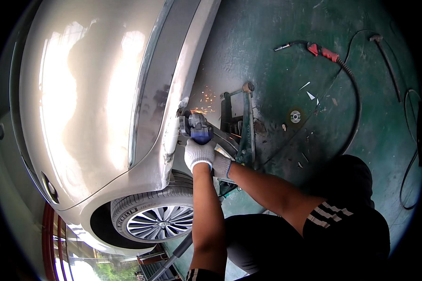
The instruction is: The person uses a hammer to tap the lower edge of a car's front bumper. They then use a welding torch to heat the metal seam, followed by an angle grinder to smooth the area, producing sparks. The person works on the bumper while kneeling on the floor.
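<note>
Head view looks down on a silver car body (94, 93) that fills the left half, with its wheel (157, 216) below. Both gloved hands meet at the lower edge of the body panel. The left hand (199, 154) is wrapped around the blue and grey angle grinder (198, 127), fingers closed on its body. The right hand (222, 165) sits just behind and beside it, partly hidden by the left one, so I cannot tell if its fingers are closed or on what. The grinder head touches the sill edge (179, 117), and orange sparks (206, 100) fly up from there. Just right of the hands stands a green jack (245, 131), so the room between car and jack is narrow. Farther right the green floor (276, 28) is more open, with a red welding torch (324, 51), its black hose (356, 100), and a small disc (295, 116) lying well apart. The grinder disc itself is hard to make out. The picture rim cuts off the car front and the dark knees at the bottom.
</note>
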